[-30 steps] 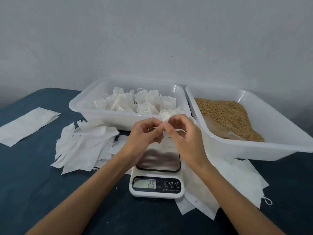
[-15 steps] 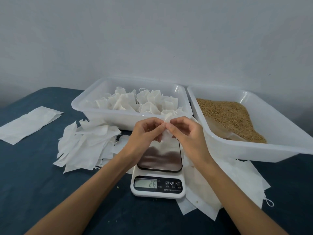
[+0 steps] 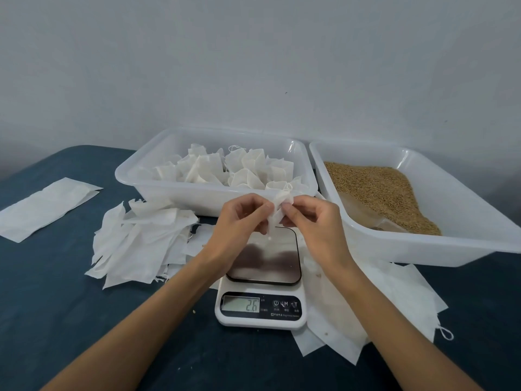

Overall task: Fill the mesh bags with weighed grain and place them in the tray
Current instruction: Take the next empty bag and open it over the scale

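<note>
Nearest of all, the scale is seen on the dark table, its display reading 26, with flat white sheets spread under it and to its right. Above the scale's plate, a small mesh bag is held between both hands. It is pinched at its top by the curled fingertips of the left hand and the right hand, and its lower end hangs free over the plate.

Compared with a second ago, the hands have been drawn slightly apart and the neck of the bag looks more gathered, so the closing of the bag is judged to be nearly done. The display has not changed.

To the left of the scale a loose heap of empty bags is lying. Behind the scale stands the tray of filled bags, where this bag is expected to be placed next. Behind the scale and to its right, grain is banked in a second tray.
</note>
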The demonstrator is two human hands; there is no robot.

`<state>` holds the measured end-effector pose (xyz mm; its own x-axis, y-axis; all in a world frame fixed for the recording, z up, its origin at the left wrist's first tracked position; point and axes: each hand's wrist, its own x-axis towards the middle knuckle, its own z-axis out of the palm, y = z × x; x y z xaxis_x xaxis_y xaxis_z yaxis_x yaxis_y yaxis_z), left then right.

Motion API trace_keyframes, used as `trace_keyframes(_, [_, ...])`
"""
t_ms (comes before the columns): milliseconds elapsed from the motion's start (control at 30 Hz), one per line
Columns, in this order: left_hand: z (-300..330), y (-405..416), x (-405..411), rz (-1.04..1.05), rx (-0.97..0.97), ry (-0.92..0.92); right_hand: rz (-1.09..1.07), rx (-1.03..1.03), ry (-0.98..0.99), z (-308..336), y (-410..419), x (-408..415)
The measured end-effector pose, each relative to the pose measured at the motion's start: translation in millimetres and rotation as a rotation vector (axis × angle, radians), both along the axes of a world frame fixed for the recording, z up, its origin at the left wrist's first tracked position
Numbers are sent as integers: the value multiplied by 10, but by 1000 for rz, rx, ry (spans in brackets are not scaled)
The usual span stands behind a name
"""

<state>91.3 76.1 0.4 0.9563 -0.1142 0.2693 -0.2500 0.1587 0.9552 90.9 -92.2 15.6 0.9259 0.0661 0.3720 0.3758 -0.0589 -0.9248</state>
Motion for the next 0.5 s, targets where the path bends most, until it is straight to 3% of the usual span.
trace_keyframes(133, [-14,9,46,80,-17,15,-117,-52,-32,3,-9,-15])
trace_keyframes(333, [-10,-3,23,105,2,-4,-160,-632,-443,-13,-5,-79])
trace_keyframes(500, [0,10,17,134,5,-47,-211,-836,-490,-6,-17,-91])
